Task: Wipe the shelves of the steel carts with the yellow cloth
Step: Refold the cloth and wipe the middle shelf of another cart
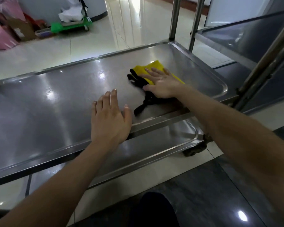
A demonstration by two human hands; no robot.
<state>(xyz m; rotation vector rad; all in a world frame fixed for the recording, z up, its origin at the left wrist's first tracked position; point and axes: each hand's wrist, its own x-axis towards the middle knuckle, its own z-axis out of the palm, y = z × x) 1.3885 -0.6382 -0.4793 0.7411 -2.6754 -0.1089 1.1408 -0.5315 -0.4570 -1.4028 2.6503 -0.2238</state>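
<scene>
Apparently mid-wipe: the right hand presses flat, fingers straight, on the yellow cloth near the far right corner of the steel shelf, while the left hand rests flat, holding nothing, at that shelf's near rim. The lower shelf beneath it and the second cart to its right probably remain.

Yellow cloth, black-edged; grey steel shelf

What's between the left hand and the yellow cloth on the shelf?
Head view: mostly bare steel shelf between the left hand and the yellow cloth; a black strap-like piece trails from under the right hand, which presses the cloth.
</scene>
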